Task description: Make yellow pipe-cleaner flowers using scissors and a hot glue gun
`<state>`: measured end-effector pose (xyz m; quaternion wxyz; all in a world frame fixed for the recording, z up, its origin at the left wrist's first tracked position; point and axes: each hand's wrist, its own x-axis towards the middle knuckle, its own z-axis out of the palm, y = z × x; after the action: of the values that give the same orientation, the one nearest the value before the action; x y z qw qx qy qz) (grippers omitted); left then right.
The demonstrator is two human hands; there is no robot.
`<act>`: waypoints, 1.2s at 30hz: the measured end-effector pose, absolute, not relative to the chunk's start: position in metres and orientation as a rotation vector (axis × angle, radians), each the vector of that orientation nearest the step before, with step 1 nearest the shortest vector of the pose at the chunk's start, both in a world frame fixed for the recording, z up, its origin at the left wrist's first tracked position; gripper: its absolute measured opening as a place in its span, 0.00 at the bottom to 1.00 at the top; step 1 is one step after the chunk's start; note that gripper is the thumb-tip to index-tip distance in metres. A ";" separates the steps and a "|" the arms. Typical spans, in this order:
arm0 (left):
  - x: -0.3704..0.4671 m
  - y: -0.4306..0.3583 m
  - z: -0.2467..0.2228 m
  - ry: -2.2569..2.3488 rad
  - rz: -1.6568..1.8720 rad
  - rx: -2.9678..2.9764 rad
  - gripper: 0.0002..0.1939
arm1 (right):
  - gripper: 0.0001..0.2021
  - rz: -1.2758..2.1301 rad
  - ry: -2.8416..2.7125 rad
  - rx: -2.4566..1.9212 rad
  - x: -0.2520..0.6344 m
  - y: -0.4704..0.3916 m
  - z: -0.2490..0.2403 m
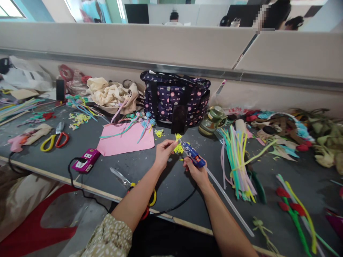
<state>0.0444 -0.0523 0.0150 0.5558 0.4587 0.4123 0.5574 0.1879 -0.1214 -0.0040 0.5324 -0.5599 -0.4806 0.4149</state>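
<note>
Near the middle of the table my left hand (164, 152) pinches a small yellow flower piece (178, 137) between thumb and fingertips. My right hand (197, 170) is wrapped round a blue glue gun (193, 154), its tip close beside the yellow piece. A long clear glue stick (230, 202) sticks out of the gun's back end toward the front edge. Beneath the hands lies a pile of yellow pieces (178, 148), with a smaller yellow pile (159, 133) behind to the left. A dark phone (179, 119) stands upright behind them against the patterned bag.
Scissors (121, 177) lie partly under my left forearm. A pink sheet (127, 139) and a purple power box (86, 160) are left. The patterned bag (175, 98) stands behind; a green jar (211, 121) and pipe cleaners (238, 160) are right. A black cable (179, 205) crosses the front.
</note>
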 end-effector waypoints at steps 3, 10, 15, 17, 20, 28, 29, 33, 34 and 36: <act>0.045 -0.053 0.016 0.974 1.314 1.086 0.14 | 0.15 0.993 -1.134 -1.332 0.187 -0.121 -0.005; 0.045 -0.053 0.018 0.970 1.320 1.091 0.14 | 0.17 1.001 -1.117 -1.342 0.187 -0.121 -0.009; 0.045 -0.053 0.017 0.966 1.314 1.086 0.13 | 0.16 1.004 -1.107 -1.328 0.187 -0.122 -0.010; 0.045 -0.053 0.017 0.966 1.314 1.089 0.13 | 0.16 1.010 -1.115 -1.322 0.188 -0.122 -0.009; 0.045 -0.053 0.018 0.962 1.313 1.094 0.14 | 0.17 1.002 -1.114 -1.333 0.187 -0.122 -0.008; 0.045 -0.053 0.017 0.963 1.309 1.080 0.14 | 0.20 1.001 -1.118 -1.354 0.186 -0.123 -0.008; 0.045 -0.053 0.017 0.963 1.309 1.077 0.14 | 0.20 1.003 -1.124 -1.357 0.186 -0.123 -0.008; 0.045 -0.053 0.017 0.970 1.312 1.060 0.14 | 0.19 1.000 -1.134 -1.366 0.186 -0.122 -0.009; 0.045 -0.053 0.017 0.968 1.313 1.059 0.13 | 0.20 0.997 -1.128 -1.366 0.186 -0.122 -0.010; 0.045 -0.053 0.017 0.964 1.315 1.060 0.13 | 0.20 0.997 -1.121 -1.359 0.185 -0.122 -0.010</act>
<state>0.0448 -0.0534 0.0172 0.5635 0.4502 0.4095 0.5587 0.1852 -0.1219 -0.0104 0.5302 -0.5692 -0.4694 0.4179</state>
